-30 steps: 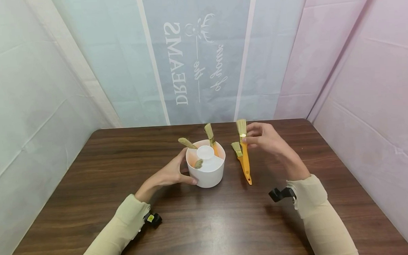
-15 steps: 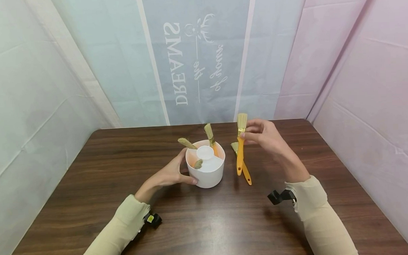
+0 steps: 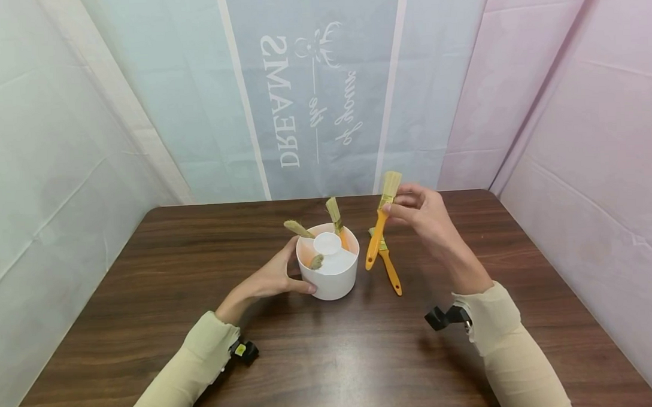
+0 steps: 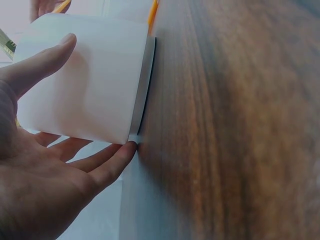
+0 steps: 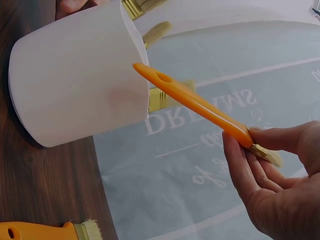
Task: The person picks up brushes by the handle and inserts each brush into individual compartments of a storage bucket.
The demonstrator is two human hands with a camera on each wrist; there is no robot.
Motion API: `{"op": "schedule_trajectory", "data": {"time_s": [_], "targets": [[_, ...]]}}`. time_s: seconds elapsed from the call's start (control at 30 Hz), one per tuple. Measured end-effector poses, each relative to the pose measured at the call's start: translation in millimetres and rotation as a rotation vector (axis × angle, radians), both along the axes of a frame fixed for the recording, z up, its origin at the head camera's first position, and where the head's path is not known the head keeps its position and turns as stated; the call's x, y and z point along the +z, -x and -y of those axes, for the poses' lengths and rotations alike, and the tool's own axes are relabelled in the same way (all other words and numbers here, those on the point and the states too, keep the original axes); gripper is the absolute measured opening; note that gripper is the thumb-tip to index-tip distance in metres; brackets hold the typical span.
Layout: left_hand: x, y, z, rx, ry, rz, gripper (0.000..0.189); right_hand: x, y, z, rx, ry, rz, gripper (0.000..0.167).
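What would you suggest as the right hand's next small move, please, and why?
I would probably carry the raised brush left, over the white holder. The right hand pinches it near the bristles, handle slanting down toward the holder; three brushes poke out of that holder, and the left hand grips its side.

Backdrop beyond right-hand fingers: mirrored white "DREAMS", "the", script line starting "of" (rest unclear), plus antler emblem.
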State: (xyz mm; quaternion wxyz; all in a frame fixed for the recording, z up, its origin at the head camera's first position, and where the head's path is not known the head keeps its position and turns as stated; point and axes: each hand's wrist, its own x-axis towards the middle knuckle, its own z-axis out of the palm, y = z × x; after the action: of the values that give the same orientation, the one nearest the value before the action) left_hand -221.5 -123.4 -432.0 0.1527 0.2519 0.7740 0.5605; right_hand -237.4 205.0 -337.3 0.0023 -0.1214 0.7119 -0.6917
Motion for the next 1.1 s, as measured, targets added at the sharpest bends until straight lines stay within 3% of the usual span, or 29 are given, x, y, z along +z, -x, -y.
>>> {"op": "schedule_trajectory", "data": {"time_s": [0.27,0.6,1.1], "targets": [[-0.7,-0.5,0.3,0.008,0.008,-0.006,0.122,2.8,-4.2,6,-0.045,0.109,-0.04,0.023],[-0.3,-1.5,-0.1,0.007,0.02,-0.025,0.118,4.1,-9.2,10,-0.072,0.157,-0.075,0.025],[-2.5,-0.5,0.1,0.012,0.037,-0.031,0.117,12.4,-22.1,19,-0.114,0.078,-0.15,0.028]]}}
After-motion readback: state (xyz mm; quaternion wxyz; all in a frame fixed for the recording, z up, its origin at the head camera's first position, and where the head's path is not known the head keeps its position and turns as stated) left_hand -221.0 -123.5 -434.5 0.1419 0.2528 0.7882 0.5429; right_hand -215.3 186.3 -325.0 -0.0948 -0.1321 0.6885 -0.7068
